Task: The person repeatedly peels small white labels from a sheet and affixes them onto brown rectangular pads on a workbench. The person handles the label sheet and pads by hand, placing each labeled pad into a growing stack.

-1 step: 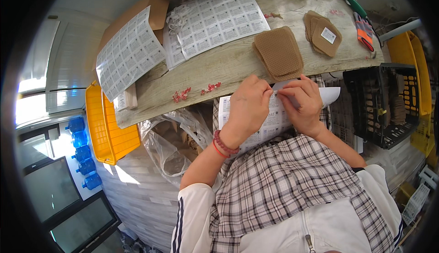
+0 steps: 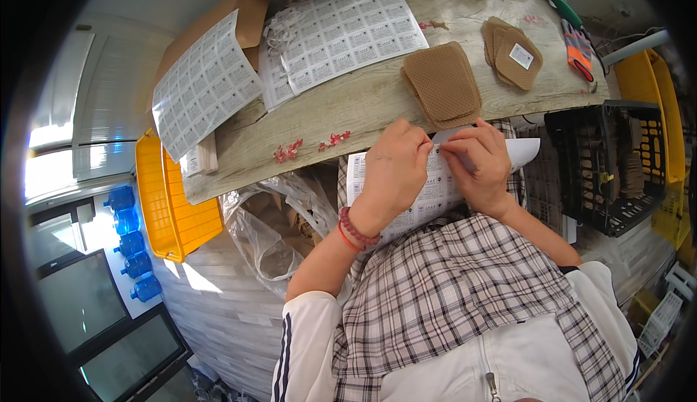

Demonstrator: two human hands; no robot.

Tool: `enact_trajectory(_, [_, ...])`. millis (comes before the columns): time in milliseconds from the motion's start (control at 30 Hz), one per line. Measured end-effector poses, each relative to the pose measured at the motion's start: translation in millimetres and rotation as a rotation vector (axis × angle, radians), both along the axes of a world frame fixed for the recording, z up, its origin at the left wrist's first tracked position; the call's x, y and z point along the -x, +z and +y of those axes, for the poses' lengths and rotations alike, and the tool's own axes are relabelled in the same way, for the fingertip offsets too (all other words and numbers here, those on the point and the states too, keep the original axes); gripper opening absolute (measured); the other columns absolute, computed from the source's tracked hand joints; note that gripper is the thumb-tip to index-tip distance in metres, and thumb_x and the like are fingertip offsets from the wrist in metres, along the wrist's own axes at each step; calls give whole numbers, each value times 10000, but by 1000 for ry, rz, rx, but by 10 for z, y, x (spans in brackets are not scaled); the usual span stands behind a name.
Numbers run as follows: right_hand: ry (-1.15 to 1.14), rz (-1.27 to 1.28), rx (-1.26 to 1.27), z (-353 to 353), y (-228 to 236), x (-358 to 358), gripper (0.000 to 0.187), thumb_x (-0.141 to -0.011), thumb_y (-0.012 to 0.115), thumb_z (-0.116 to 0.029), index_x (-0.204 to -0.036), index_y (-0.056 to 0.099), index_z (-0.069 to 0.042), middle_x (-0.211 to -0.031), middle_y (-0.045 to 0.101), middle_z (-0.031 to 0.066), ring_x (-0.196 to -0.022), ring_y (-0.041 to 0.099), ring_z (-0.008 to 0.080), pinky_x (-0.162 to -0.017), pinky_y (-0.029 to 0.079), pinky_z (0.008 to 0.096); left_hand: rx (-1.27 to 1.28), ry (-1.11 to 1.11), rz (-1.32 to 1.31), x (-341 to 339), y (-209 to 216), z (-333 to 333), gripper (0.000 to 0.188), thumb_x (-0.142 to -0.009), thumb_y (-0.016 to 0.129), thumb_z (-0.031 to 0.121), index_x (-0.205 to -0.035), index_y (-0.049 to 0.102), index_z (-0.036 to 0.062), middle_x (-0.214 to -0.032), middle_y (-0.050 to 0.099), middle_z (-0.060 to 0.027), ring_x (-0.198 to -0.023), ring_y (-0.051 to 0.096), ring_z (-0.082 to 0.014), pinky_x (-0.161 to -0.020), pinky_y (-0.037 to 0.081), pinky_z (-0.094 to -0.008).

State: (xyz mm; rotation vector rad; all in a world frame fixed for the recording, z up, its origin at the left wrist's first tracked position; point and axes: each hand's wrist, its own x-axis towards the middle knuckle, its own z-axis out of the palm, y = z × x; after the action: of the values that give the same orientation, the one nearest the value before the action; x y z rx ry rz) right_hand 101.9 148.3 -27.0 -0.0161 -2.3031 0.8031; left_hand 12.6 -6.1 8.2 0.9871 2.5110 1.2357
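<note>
A sheet of printed labels (image 2: 432, 193) lies over my lap, its right end curling up beside my right hand. My left hand (image 2: 396, 173) is closed at the sheet's upper edge, thumb and fingers pinched together. Close beside it my right hand (image 2: 481, 166) pinches at the same sheet, thumb against fingertips. Just beyond both hands, a stack of brown textured pads (image 2: 443, 82) rests at the table's near edge. Farther right lies a smaller group of such pads (image 2: 497, 39), the top one bearing a white label (image 2: 521, 56).
More label sheets (image 2: 348, 35) cover the left of the wooden table (image 2: 254, 151), one sheet (image 2: 207, 86) overhanging its edge. An orange-and-grey glove (image 2: 578, 52) lies far right. A black crate (image 2: 610, 169) holding brown pieces stands right; a yellow basket (image 2: 178, 202) and clear plastic bag (image 2: 272, 220) are left.
</note>
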Motion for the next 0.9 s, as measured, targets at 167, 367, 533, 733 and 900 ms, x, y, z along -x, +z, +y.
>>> enact_trajectory(167, [2,-11,87,-36,-73,39,190,-751,786,-5,-888,669,-67,-932,662,73,-879,627,308,-927,517,467,25,-8,-1,16,4,-13,114,-938,633,108,-908,673,5,-853,580,-144,-824,593,-346,-740,474,-413])
enact_trajectory(367, [51,-6,140,-1,-173,9,204,-766,752,19,-921,641,-52,-949,639,100,-901,600,333,-912,520,465,156,-95,-116,267,108,-240,158,-944,639,147,-980,705,7,-905,682,-129,-853,654,-281,-757,501,-360])
enact_trajectory(533, [218,115,-1,68,-120,-13,195,-775,741,11,-923,638,-62,-954,632,77,-918,598,312,-938,531,478,270,-32,-532,478,120,-203,198,-930,675,174,-950,712,-19,-805,705,-103,-728,648,-196,-691,493,-321])
enact_trajectory(733, [387,42,228,251,7,-61,183,-847,721,1,-987,613,-46,-1008,623,111,-941,592,300,-946,532,443,288,-99,-432,582,-131,-57,153,-907,677,128,-900,701,-23,-914,730,-133,-796,658,-231,-721,496,-354])
enact_trajectory(900, [181,-288,893,821,109,453,48,-1019,597,-38,-1033,583,7,-939,604,13,-871,563,79,-801,473,235,29,-239,218,359,-280,164,48,-853,639,27,-874,645,-16,-1280,632,-214,-1214,573,-374,-997,461,-460])
